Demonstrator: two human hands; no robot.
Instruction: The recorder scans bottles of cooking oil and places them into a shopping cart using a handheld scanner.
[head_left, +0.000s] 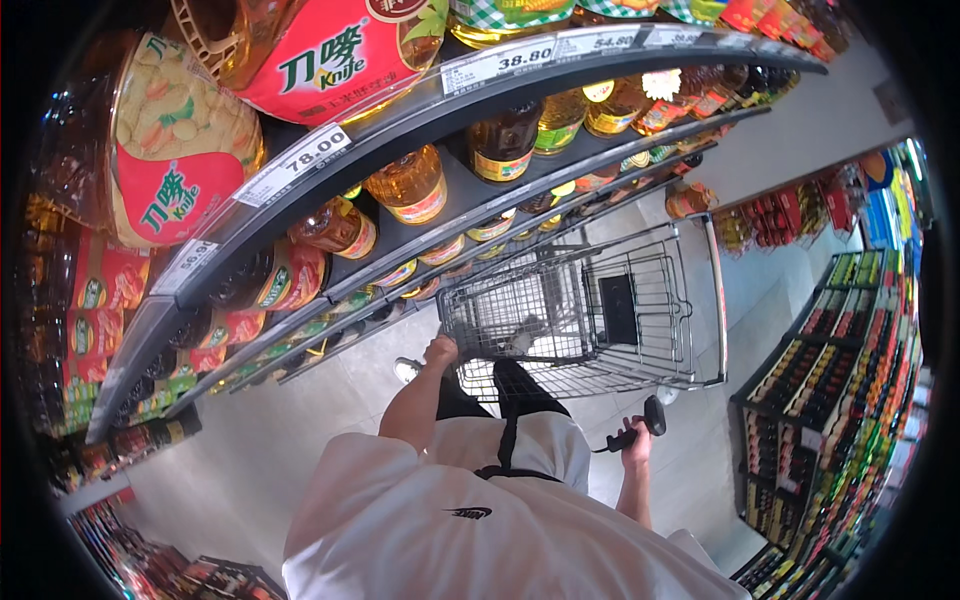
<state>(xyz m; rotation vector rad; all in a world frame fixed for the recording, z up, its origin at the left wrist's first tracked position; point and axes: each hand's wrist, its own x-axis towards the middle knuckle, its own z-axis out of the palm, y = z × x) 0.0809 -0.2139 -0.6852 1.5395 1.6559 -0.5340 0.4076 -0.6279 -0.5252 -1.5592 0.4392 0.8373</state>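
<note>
A metal wire shopping cart stands sideways in front of me, its long handle on the right. My left hand is closed around the rim at the cart's left end. In my right hand is a black handheld device with a rounded head, held beside the cart, apart from it. What kind of device it is, I cannot tell. A black panel sits at the handle end of the basket. Something greyish shows through the mesh, too unclear to name.
Ahead and to the left, a curved shelf edge with price tags carries large Knife cooking oil bottles. Lower shelves hold more oil bottles. Racks of dark bottles stand on the right. Grey floor tiles lie between.
</note>
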